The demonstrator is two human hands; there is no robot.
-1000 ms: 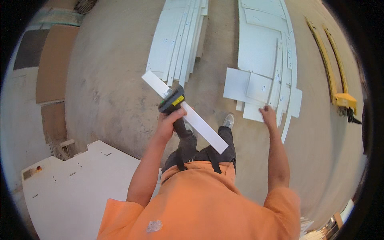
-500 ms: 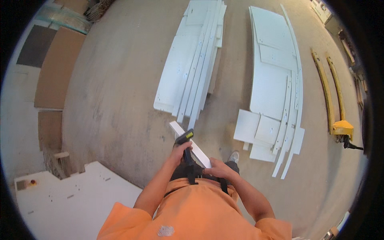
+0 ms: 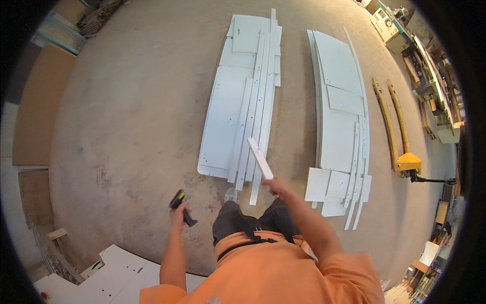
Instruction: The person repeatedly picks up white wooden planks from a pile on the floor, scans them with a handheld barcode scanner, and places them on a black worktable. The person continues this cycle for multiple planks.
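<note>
My left hand point(image 3: 179, 212) is closed round the grip of a black pistol-shaped handheld scanner point(image 3: 177, 199) with a yellow-green patch on top, held out over the bare floor to my left. In my right hand point(image 3: 275, 186) is one end of a short white board strip point(image 3: 260, 159); its far end points forward over the nearer stack. That stack of white panels point(image 3: 228, 116) lies on the floor ahead, with long narrow strips along its right side and small labels on some pieces. A second stack of white panels point(image 3: 338, 134) lies to its right.
A yellow pallet jack point(image 3: 408, 162) stands at the right, forks pointing away. Brown boards point(image 3: 38, 109) lean along the left. A white panel with holes point(image 3: 126, 276) is at the lower left. Machinery and a cluttered bench point(image 3: 430, 71) line the far right. My shoe point(image 3: 231, 194) is beside the nearer stack.
My hands have moved apart: the left has swung out left with the scanner, and the right has carried the white strip forward over the stack. I have stepped closer to the nearer stack.
</note>
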